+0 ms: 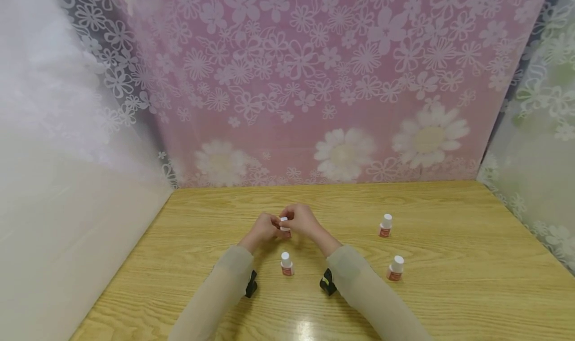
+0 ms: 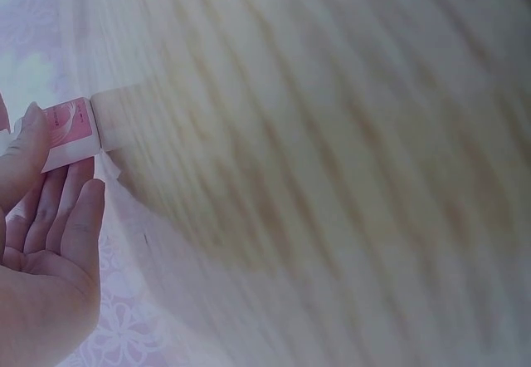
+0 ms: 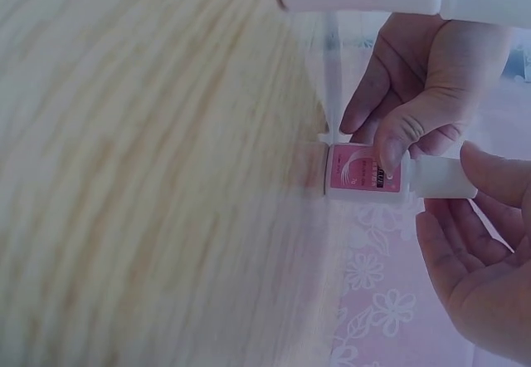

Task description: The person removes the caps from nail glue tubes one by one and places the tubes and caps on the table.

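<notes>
A small white bottle (image 1: 286,234) with a pink-red label stands upright on the wooden table, between both hands. My left hand (image 1: 265,228) grips its body, the thumb lying over the label (image 3: 355,168) in the right wrist view. The white cap (image 3: 444,178) is pinched between the thumb and fingers of my right hand (image 1: 301,219). The cap sits on the bottle's neck. In the left wrist view, the lower part of the bottle (image 2: 73,130) shows beside the left thumb; its top is out of frame. Nearer to me, a second capped bottle (image 1: 287,264) stands between the forearms.
Two more capped bottles stand on the right side of the table, one farther back (image 1: 385,226) and one nearer (image 1: 396,268). A pink flowered curtain (image 1: 287,81) hangs behind the table (image 1: 202,206), with pale sheets at left (image 1: 81,181) and right (image 1: 543,181).
</notes>
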### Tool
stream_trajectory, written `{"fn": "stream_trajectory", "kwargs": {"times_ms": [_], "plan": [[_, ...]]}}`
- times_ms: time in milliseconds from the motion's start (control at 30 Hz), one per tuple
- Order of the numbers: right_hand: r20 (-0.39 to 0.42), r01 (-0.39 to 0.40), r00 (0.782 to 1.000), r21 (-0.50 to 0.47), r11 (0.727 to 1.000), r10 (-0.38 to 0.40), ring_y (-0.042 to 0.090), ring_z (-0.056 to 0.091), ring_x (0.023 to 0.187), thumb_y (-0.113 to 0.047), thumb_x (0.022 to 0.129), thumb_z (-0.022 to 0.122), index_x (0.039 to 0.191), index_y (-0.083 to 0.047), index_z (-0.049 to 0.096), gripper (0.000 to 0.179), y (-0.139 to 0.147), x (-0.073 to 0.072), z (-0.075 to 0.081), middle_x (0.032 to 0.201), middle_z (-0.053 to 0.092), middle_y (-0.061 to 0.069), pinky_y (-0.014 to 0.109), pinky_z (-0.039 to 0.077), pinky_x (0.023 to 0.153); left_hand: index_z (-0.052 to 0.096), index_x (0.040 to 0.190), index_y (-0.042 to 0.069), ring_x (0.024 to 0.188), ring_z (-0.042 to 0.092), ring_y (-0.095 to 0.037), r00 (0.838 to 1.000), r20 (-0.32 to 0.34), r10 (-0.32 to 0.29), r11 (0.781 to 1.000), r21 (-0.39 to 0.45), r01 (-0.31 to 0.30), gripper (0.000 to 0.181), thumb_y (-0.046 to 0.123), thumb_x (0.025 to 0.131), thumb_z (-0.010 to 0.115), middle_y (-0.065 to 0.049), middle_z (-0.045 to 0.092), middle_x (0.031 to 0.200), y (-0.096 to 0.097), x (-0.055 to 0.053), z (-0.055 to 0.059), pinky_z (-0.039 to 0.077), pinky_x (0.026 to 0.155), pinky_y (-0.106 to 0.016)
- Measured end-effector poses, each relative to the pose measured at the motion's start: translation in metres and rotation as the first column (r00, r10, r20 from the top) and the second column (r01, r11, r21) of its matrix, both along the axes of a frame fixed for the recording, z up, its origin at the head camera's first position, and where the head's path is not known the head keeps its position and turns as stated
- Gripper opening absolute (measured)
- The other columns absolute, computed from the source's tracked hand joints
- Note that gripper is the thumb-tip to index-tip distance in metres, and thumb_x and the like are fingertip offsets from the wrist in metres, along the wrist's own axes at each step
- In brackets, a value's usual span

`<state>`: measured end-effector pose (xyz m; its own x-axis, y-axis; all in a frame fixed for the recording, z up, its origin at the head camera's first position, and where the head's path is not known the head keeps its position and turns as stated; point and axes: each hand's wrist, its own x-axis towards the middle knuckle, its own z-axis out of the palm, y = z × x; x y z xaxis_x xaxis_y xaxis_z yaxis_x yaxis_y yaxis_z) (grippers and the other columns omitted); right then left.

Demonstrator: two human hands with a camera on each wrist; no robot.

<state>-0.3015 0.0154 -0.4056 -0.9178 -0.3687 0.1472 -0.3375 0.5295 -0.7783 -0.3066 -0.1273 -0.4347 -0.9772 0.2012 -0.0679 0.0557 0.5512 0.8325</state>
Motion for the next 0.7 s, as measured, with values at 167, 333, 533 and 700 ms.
{"fn": "stream_trajectory", "kwargs": {"times_ms": [167,333,533,700], "plan": [[-0.002,-0.036,0.999,0.007,0.999,0.036,0.021,0.057,0.085,-0.004,0.080,0.065,0.097,0.001,0.065,0.018,0.0012,-0.0005,0.0004,0.091,0.063,0.009,0.032,0.046,0.071,0.068,0.076,-0.001,0.054,0.043,-0.009,1.000,0.016,0.006,1.000,-0.003,-0.006,0.015,0.009,0.068,0.076,-0.002,0.061,0.063,0.0006,-0.0003,0.0003,0.037,0.050,-0.022],[-0.006,-0.051,0.999,0.000,0.999,0.051,0.023,0.057,0.088,0.000,0.080,0.062,0.098,0.002,0.064,0.018,0.0009,0.0000,0.0003,0.093,0.063,0.011,0.033,0.046,0.072,0.068,0.077,-0.001,0.056,0.044,-0.010,1.000,0.012,0.007,1.000,-0.002,-0.007,0.016,0.008,0.068,0.076,-0.004,0.061,0.066,0.0009,0.0005,0.0010,0.037,0.050,-0.021],[-0.014,-0.056,0.998,-0.001,0.998,0.056,0.023,0.058,0.087,0.002,0.080,0.061,0.098,0.000,0.065,0.018,0.0002,0.0014,-0.0005,0.093,0.063,0.010,0.032,0.046,0.071,0.066,0.074,-0.001,0.054,0.043,-0.010,1.000,0.000,0.000,1.000,-0.004,0.000,0.016,0.008,0.067,0.077,-0.006,0.060,0.063,0.0001,0.0000,-0.0002,0.036,0.049,-0.021],[0.006,-0.033,0.999,-0.016,0.999,0.033,0.023,0.056,0.086,-0.005,0.078,0.066,0.101,0.002,0.062,0.024,0.0003,0.0028,0.0016,0.093,0.062,0.011,0.033,0.045,0.070,0.064,0.070,0.000,0.053,0.041,-0.009,1.000,0.006,0.004,1.000,-0.016,-0.004,0.017,0.009,0.066,0.078,-0.001,0.055,0.059,0.0004,-0.0009,-0.0006,0.035,0.049,-0.021]]}}
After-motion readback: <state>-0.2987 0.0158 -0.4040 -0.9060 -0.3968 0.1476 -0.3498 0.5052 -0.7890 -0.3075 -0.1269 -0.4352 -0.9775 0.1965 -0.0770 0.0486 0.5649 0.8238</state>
